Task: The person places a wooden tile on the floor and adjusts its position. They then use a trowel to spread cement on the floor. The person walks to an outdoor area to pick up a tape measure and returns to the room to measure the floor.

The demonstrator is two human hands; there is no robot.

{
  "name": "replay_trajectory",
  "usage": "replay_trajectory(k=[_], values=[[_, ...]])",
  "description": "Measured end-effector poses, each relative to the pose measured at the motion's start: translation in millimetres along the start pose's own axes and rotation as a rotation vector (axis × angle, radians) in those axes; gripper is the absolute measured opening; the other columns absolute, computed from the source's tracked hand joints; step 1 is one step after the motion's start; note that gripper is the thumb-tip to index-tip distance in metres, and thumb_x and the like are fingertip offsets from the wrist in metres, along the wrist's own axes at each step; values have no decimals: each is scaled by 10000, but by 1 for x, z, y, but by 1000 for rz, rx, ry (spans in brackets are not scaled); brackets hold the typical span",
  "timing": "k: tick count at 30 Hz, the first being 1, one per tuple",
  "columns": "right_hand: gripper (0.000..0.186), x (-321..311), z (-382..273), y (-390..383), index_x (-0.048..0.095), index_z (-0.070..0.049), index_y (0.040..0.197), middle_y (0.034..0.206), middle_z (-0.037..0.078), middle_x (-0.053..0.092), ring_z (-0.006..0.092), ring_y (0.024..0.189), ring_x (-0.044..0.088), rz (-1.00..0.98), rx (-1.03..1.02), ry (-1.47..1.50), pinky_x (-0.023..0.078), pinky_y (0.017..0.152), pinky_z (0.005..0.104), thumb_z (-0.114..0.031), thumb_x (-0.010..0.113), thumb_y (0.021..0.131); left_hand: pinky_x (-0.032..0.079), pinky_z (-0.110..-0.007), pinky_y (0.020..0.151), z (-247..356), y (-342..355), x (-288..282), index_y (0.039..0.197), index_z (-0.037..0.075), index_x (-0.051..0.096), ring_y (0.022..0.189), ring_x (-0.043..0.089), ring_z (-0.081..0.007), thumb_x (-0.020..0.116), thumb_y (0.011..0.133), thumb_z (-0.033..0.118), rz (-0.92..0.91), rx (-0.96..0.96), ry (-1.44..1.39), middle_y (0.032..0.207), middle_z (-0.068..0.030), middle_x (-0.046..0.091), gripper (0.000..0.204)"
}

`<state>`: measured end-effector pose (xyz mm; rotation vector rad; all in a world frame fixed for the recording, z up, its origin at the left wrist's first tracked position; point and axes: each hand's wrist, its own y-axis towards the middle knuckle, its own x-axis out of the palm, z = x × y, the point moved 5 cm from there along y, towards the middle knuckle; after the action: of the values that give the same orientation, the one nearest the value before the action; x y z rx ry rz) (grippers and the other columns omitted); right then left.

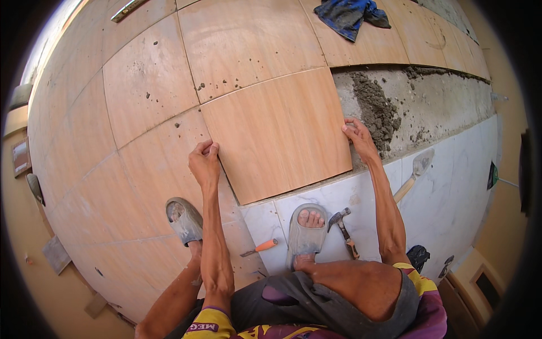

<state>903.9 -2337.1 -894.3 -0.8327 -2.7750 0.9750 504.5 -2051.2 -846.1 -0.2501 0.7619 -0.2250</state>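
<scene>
We have both hands at a wood-patterned tile on the floor.
It lies well in from the floor's left edge, beside a bare cement strip. Our right hand has fingers grasping its right edge; our left hand has bent fingers at its left, whether gripping we cannot tell.
</scene>
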Motion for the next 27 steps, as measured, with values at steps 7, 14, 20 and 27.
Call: replay_trajectory(k=[7, 14, 20, 27], values=[[276, 9, 3, -5, 616, -101, 1276, 1003, 22, 775, 73, 866, 623, 22, 19, 17, 466, 768, 273, -278, 664, 1070, 601, -356, 850, 5, -6, -3, 1170, -32, 787, 904, 788, -247, 741, 940, 97, 49, -32, -3, 1022, -196, 808, 268], [278, 6, 3, -7, 612, -97, 1290, 1016, 26, 780, 63, 857, 621, 47, 15, 15, 466, 768, 272, -268, 656, 1075, 599, -367, 859, 13, -9, -2, 1180, -38, 780, 921, 790, -268, 732, 936, 91, 57, 16, 39, 1018, -203, 805, 280], [303, 11, -2, -4, 615, -88, 1311, 1025, 32, 784, 56, 866, 620, 33, 17, 23, 468, 794, 273, -268, 661, 1072, 600, -368, 860, 10, -9, -2, 1170, -41, 781, 910, 787, -264, 746, 931, 105, 78, 24, 44, 1001, -199, 805, 282], [312, 7, 4, -10, 619, -84, 1317, 1060, 43, 790, 67, 883, 626, 84, 17, 12, 470, 834, 280, -269, 663, 1068, 600, -350, 865, 13, -10, 0, 1163, -37, 787, 909, 786, -240, 762, 925, 118, 79, 4, 57, 1020, -193, 808, 285]])
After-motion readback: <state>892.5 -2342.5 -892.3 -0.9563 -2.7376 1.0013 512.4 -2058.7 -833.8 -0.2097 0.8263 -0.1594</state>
